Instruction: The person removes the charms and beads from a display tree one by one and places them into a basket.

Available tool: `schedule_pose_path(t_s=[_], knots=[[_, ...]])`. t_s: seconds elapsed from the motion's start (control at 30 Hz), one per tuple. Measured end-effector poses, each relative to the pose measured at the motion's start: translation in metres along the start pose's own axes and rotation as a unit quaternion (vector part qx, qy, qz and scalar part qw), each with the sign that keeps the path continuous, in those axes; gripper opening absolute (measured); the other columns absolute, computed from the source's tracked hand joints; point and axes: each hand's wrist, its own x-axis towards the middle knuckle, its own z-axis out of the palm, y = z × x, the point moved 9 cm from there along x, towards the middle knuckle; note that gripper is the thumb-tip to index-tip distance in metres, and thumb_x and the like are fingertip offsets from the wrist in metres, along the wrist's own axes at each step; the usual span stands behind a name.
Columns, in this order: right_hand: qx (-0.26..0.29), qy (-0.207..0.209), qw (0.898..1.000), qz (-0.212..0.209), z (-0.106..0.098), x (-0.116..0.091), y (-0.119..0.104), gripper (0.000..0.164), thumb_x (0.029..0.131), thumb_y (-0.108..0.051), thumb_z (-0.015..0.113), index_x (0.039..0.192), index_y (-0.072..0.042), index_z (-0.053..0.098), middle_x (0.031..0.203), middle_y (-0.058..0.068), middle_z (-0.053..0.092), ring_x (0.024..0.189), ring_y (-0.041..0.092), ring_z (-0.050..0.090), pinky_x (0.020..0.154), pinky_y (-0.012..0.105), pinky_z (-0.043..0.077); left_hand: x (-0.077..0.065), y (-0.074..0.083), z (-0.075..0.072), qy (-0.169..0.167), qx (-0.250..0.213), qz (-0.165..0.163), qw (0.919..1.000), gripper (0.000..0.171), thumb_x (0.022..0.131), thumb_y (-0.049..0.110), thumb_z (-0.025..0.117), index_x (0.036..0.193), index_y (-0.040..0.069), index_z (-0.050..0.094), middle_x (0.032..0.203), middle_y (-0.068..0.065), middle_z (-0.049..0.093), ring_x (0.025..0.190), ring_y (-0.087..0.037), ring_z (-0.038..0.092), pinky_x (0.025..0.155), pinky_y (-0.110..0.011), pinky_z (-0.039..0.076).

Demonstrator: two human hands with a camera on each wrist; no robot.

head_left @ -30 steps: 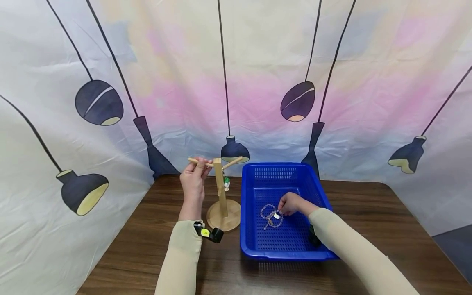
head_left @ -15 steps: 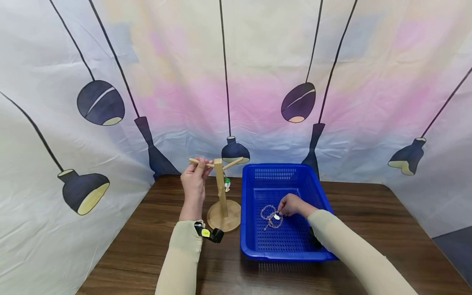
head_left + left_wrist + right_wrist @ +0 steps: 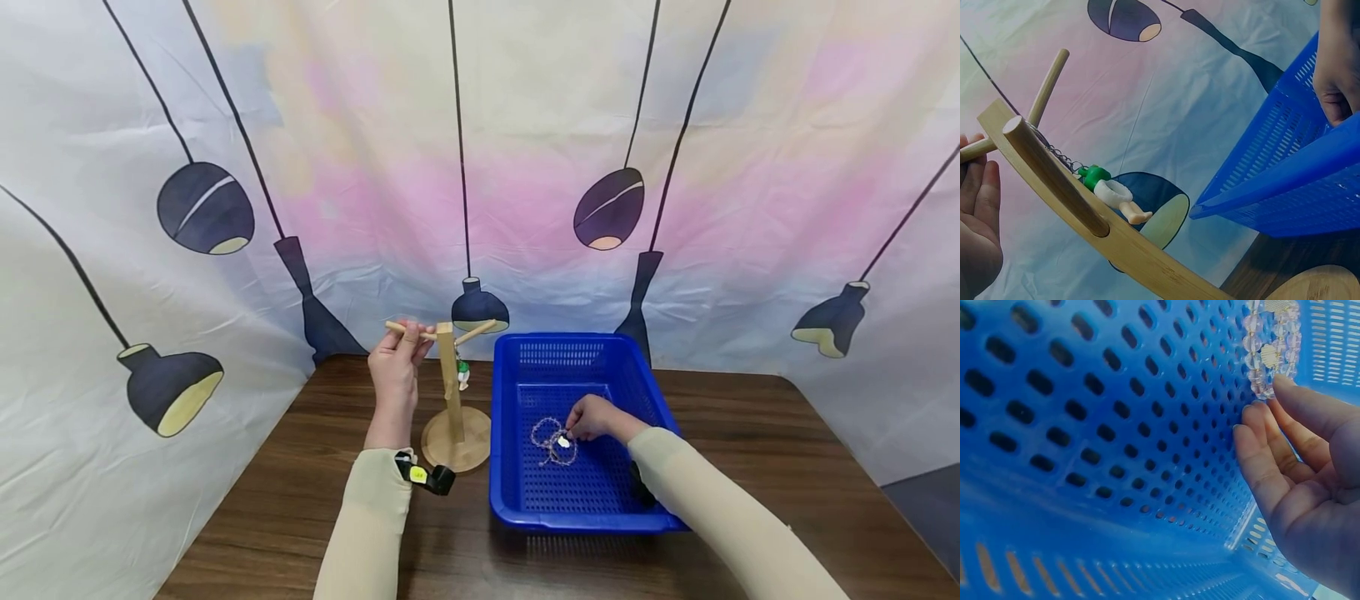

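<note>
My left hand [image 3: 393,367] grips one peg of a wooden stand [image 3: 452,392], which has a round base and stands upright. From another peg hangs a keychain [image 3: 1110,190] with a green, white and flesh-coloured charm on a metal chain. Down inside the blue basket [image 3: 588,522], my right hand [image 3: 596,417] pinches the edge of a clear, pinkish beaded bracelet [image 3: 1280,345] between thumb and fingertips. Two overlapping bead loops with a shiny gold piece show in the head view; whether they are separate bracelets I cannot tell.
The stand and basket sit side by side on a dark wood table [image 3: 750,467]. Behind them hangs a pastel cloth [image 3: 360,208] printed with dark lamps. A black strap camera [image 3: 427,475] is on the left wrist.
Hardly anything differs. Both hands hold their places, and the bead loops shift only very slightly within the basket.
</note>
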Motion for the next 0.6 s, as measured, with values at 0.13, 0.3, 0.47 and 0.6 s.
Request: schedule_pose_path(t_s=[0.13,0.3,0.47,0.6], knots=[[-0.009,-0.006,1.000,-0.008,-0.001,-0.002,-0.003,0.011,0.091,-0.003,0.074,0.100,0.004,0.075,0.097,0.018,0.077,0.084,0.022,0.073,0.079,0.036,0.065,-0.001,0.002,0.001,0.000,0.000,0.004,1.0000,0.021,0.101,0.006,0.061,0.083,0.014,0.069,0.077,0.005,0.074,0.079,-0.005,0.076,0.077,-0.019,0.063],[-0.018,-0.010,1.000,-0.011,-0.002,-0.005,-0.006,0.011,0.092,-0.003,0.073,0.100,0.004,0.075,0.095,0.017,0.076,0.082,0.021,0.073,0.079,0.036,0.065,0.000,0.001,0.001,0.001,-0.005,0.005,1.0000,0.019,0.100,0.007,0.063,0.083,0.014,0.069,0.077,0.005,0.074,0.078,-0.005,0.076,0.077,-0.019,0.064],[-0.032,-0.022,0.999,-0.009,-0.003,-0.008,-0.012,0.011,0.092,-0.004,0.073,0.100,0.003,0.075,0.095,0.016,0.076,0.081,0.020,0.072,0.077,0.035,0.065,0.000,0.001,0.000,0.001,-0.001,0.003,1.0000,0.020,0.101,0.005,0.061,0.084,0.013,0.069,0.077,0.005,0.074,0.078,-0.005,0.076,0.077,-0.019,0.063],[-0.052,-0.016,0.998,-0.014,-0.007,-0.009,-0.020,0.009,0.093,-0.005,0.073,0.097,0.002,0.075,0.094,0.014,0.075,0.079,0.019,0.071,0.076,0.035,0.065,0.000,0.000,0.000,0.001,0.009,0.006,0.9999,0.023,0.102,0.002,0.059,0.085,0.014,0.069,0.077,0.006,0.074,0.078,-0.004,0.076,0.077,-0.019,0.063]])
